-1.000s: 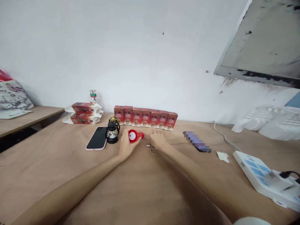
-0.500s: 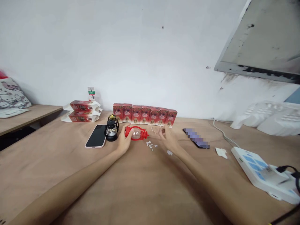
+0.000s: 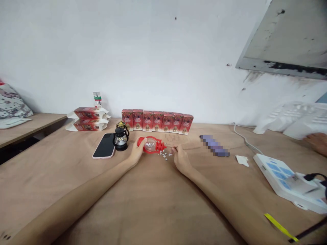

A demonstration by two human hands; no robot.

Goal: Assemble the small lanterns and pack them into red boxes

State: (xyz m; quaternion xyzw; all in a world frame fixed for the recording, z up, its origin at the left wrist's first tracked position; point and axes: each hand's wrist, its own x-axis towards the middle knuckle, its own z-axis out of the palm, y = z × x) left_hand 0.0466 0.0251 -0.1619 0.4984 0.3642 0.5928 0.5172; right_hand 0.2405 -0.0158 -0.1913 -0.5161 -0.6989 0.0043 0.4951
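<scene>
A small red toy lantern (image 3: 151,145) lies on its side on the brown table (image 3: 153,204). My left hand (image 3: 136,153) is closed round its base end. My right hand (image 3: 180,158) rests just right of the lantern's top, its fingers pinched together on something I cannot make out. Several tiny white bits (image 3: 165,155) lie scattered on the table between my hands. A black toy lantern (image 3: 121,136) stands upright to the left of the red one.
A row of red boxes (image 3: 157,121) lines the wall. Flat red-and-white cartons (image 3: 88,119) are stacked at the left, a phone (image 3: 104,145) beside the black lantern, a blurred dark object (image 3: 214,145) and a white device (image 3: 286,182) at the right. Another person's hand (image 3: 316,142) shows far right.
The red lantern has been turned from base-toward-me to lying sideways. My right hand lifted off the white bits and came back near the lantern's top. Another person's hand has appeared at the right.
</scene>
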